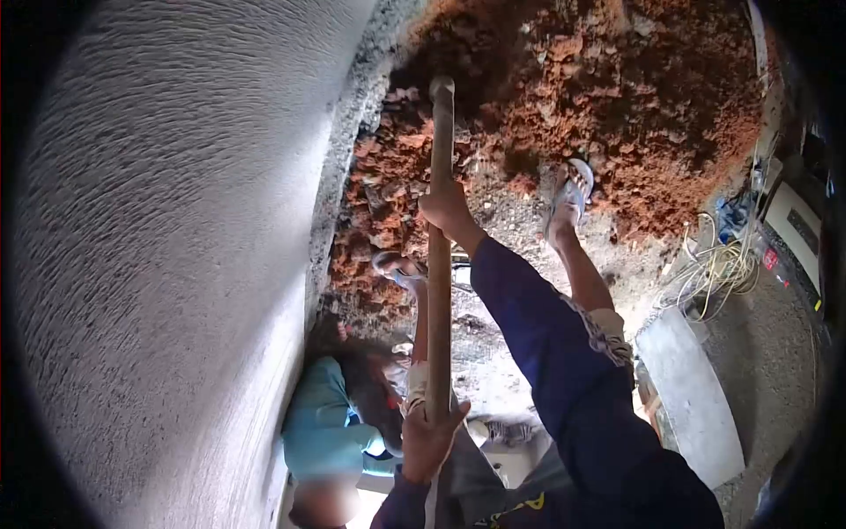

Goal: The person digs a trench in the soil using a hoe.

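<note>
It looks like a building or digging site: a rough grey wall fills the left of the frame, broken red soil covers the top, and a long pole stretches over it at the centre. A tangled cable and a pale slab lie at right.

Pole, ctr: wood-look, smooth-ish, matt. Wall, L side: rippled plaster-type finish, rough. Soil, upper R: crumbly, v. rough. Sleeve, lower ctr: dk matt cloth. Cable, R: plastic-look. Slab, lower R: matt, fairly smooth.
</note>
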`<state>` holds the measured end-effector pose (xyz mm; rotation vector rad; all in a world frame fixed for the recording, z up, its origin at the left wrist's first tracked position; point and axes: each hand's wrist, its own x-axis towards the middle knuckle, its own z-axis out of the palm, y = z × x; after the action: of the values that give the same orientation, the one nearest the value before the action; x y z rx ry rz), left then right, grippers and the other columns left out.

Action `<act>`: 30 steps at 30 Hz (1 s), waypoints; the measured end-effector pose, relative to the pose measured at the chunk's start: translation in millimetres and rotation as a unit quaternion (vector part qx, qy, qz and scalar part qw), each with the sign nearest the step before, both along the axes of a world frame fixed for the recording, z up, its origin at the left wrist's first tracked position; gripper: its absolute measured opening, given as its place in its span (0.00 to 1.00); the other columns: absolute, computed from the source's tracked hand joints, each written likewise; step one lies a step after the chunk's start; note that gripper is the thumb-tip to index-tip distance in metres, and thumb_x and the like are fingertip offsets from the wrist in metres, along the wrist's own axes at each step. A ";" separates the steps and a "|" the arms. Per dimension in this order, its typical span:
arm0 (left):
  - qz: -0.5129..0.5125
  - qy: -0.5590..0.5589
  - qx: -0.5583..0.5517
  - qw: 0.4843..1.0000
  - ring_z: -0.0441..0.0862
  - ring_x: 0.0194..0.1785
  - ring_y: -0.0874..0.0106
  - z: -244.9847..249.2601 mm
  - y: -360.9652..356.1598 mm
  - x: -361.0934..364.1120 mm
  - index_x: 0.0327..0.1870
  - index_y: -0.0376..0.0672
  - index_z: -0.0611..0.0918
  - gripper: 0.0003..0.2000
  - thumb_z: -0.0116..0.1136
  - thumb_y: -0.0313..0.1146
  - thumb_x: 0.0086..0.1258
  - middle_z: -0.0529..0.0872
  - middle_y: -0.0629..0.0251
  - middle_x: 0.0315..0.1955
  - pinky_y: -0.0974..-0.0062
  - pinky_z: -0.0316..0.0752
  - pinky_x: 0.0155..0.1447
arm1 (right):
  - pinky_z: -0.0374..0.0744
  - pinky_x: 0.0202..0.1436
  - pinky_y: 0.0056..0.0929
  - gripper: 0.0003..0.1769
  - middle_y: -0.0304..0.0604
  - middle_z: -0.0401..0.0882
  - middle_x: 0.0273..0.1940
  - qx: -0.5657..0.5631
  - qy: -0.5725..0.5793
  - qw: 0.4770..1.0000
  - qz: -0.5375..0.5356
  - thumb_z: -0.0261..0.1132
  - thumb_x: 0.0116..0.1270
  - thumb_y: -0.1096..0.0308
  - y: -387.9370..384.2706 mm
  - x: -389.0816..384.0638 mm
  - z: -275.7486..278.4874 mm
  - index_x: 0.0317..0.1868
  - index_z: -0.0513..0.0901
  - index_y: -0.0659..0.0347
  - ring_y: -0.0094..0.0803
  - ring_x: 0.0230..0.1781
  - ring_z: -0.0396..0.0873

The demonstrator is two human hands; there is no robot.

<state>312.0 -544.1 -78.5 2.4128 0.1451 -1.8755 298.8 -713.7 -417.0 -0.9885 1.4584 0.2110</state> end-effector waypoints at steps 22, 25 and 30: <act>-0.103 -0.056 -0.101 0.988 0.80 0.24 0.72 75.9 -130.3 -20.8 0.41 0.33 0.77 0.21 0.67 0.45 0.63 0.81 0.62 0.23 0.75 0.72 0.29 | 0.76 0.22 0.37 0.03 0.47 0.77 0.25 0.188 -0.119 0.937 -0.269 0.59 0.60 0.78 -58.4 -7.1 2.4 0.32 0.76 0.70 0.35 0.19 0.76; -0.089 -0.099 -0.176 0.975 0.82 0.37 0.74 114.9 -169.3 -26.8 0.56 0.32 0.75 0.24 0.61 0.42 0.68 0.83 0.55 0.33 0.77 0.75 0.38 | 0.76 0.24 0.35 0.06 0.42 0.72 0.20 0.251 -0.222 0.915 -0.226 0.56 0.63 0.78 -86.4 -23.6 48.9 0.28 0.75 0.67 0.29 0.18 0.71; -0.176 0.044 -0.215 0.960 0.80 0.51 0.65 188.8 -207.2 -37.1 0.65 0.34 0.68 0.29 0.59 0.39 0.66 0.78 0.43 0.52 0.68 0.74 0.55 | 0.77 0.25 0.32 0.02 0.39 0.72 0.20 0.278 -0.243 0.876 -0.311 0.56 0.64 0.76 -110.8 -61.6 120.0 0.33 0.74 0.67 0.27 0.19 0.72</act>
<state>274.9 -751.3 110.3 2.1560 -0.6609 -1.8912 237.1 -824.5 -296.9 -0.0561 1.0789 -0.0906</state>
